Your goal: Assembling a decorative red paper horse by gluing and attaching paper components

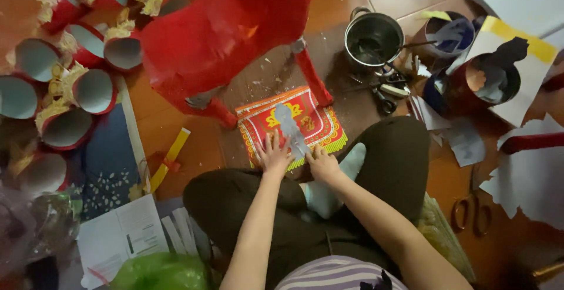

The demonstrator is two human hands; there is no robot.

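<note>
A red and yellow decorated paper sheet (311, 127) with a fringed edge lies on the floor in front of my knees. On it rests a pale grey cut-out paper strip (289, 127). My left hand (274, 155) lies flat with fingers spread on the sheet's near edge, beside the strip. My right hand (322, 164) presses the strip's lower end with fingers curled; whether it grips the strip is unclear. A large red papier-mâché figure (229, 29) stands just beyond the sheet, its legs touching the sheet's far corners.
Several red paper cups with pale insides (94, 90) crowd the left. A metal pot (373, 40) stands at the upper right, small scissors (385, 99) below it. Round containers (490, 81), paper scraps and orange-handled scissors (470, 208) lie right. A green bag (158, 272) sits near left.
</note>
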